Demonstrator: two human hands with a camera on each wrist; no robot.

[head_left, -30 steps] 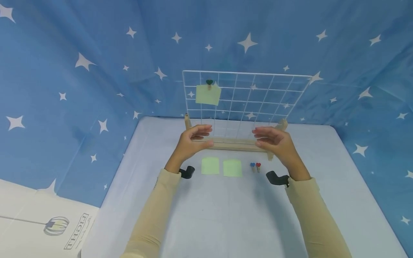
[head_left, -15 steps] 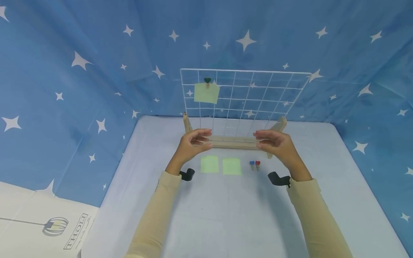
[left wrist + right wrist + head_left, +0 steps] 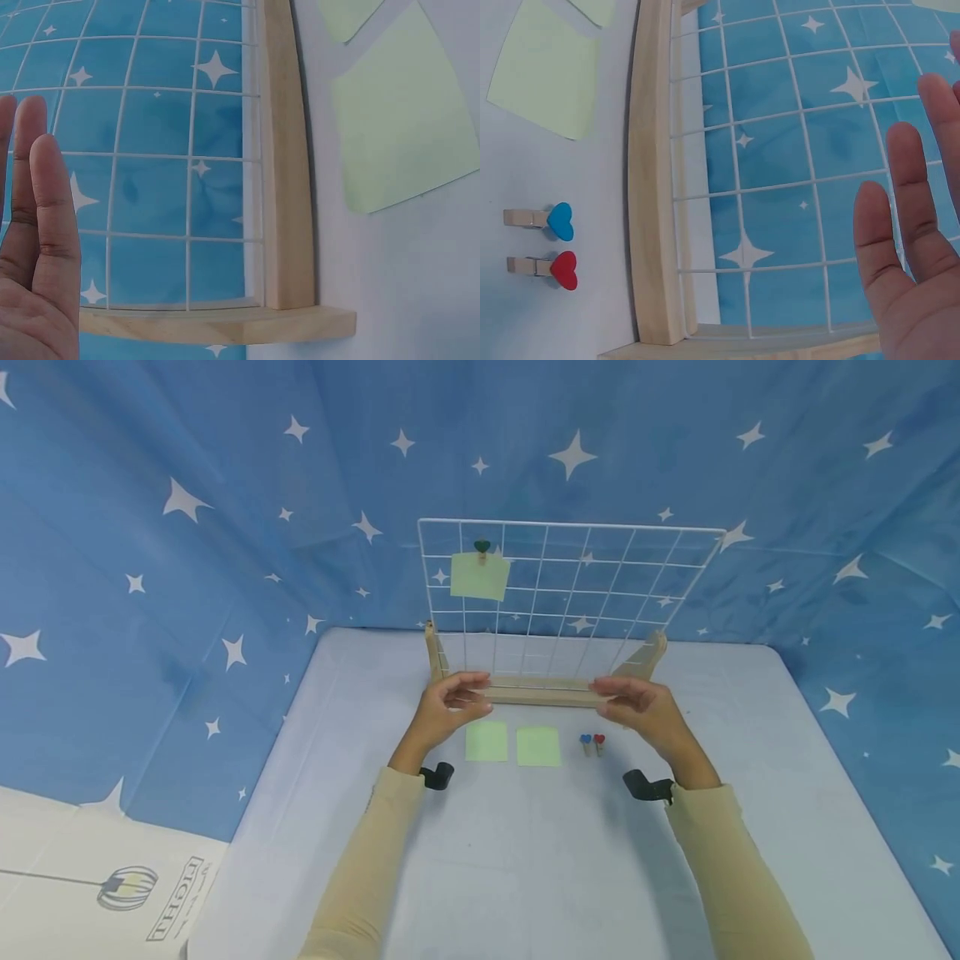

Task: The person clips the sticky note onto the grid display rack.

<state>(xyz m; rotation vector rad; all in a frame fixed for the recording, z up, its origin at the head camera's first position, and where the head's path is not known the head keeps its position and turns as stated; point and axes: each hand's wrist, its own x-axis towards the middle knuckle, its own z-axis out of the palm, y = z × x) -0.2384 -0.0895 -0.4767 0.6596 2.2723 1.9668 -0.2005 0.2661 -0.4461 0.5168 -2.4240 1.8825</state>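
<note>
My left hand (image 3: 446,706) hovers in front of the left part of a white wire grid (image 3: 573,560), its fingers loosely bent around nothing. Across from it, my right hand (image 3: 641,706) is held the same way near the grid's right side, also holding nothing. The grid stands in a wooden base (image 3: 543,695). Up on its left, a clothespin with a dark green heart (image 3: 482,546) pins a green sticky note (image 3: 480,577). Two more notes, a left one (image 3: 487,742) and a right one (image 3: 538,747), lie flat before the base. Beside them are a blue-heart clothespin (image 3: 560,221) and a red-heart clothespin (image 3: 564,270).
A pale cloth covers the table (image 3: 480,877). Behind and around it hangs a blue curtain with white stars (image 3: 225,460). A white item printed with a lamp (image 3: 105,868) lies at the lower left. Black wrist mounts (image 3: 647,786) stick out inward from both wrists.
Both hands have lowered slightly toward me, away from the grid. The notes, clothespins and grid stay as they were; the head view has shifted a little.
</note>
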